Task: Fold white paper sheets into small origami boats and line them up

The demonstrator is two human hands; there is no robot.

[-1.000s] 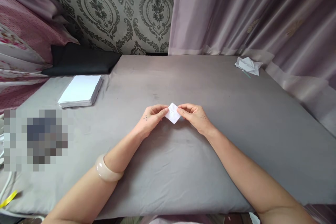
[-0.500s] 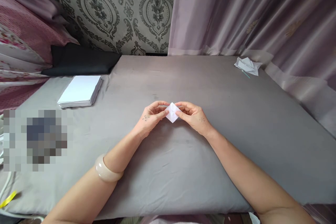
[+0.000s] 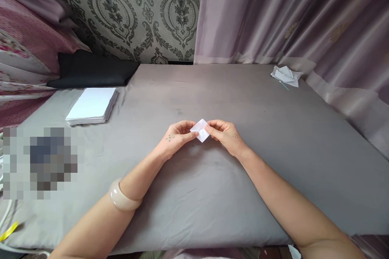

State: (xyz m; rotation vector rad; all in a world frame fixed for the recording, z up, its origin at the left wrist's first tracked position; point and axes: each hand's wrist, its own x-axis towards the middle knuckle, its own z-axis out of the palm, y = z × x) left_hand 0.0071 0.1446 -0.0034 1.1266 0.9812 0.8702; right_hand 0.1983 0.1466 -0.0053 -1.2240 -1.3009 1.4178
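Note:
A small piece of folded white paper, diamond-shaped from this side, is held up over the middle of the grey-covered table. My left hand pinches its left corner, thumb in front and fingers behind. On the right corner, my right hand grips it the same way, its thumb lying over the front face. Both sets of fingertips are partly hidden behind the paper. A pale bangle circles my left forearm.
A stack of white paper lies at the left, before a black cloth or sheet. Crumpled or folded white papers and a thin bluish stick lie far right. A yellow strip and white cable are at the near left; curtains border the right.
The paper has shifted slightly right, and a folded edge now shows across its face. My left thumb has slid further onto its front; both hands keep their hold.

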